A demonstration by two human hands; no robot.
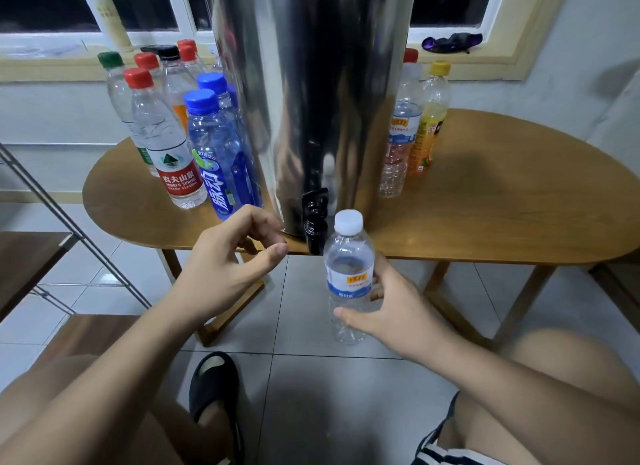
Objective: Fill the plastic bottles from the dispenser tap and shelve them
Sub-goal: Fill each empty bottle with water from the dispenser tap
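One steel dispenser [311,83] carries one black tap [315,222]. Left of the dispenser stand four red-capped bottles [162,145], at least two blue-capped bottles [214,159], one green-capped bottle [110,59] and one black-capped bottle [169,52]. Right of it stand two further bottles [398,135]; before it, one white-capped bottle [348,274].

Right hand [388,305] grips white-capped bottle [349,256] beside black tap [315,229].

dim indoor light, glare on steel dispenser [311,100], edges warped, forearms blurred.
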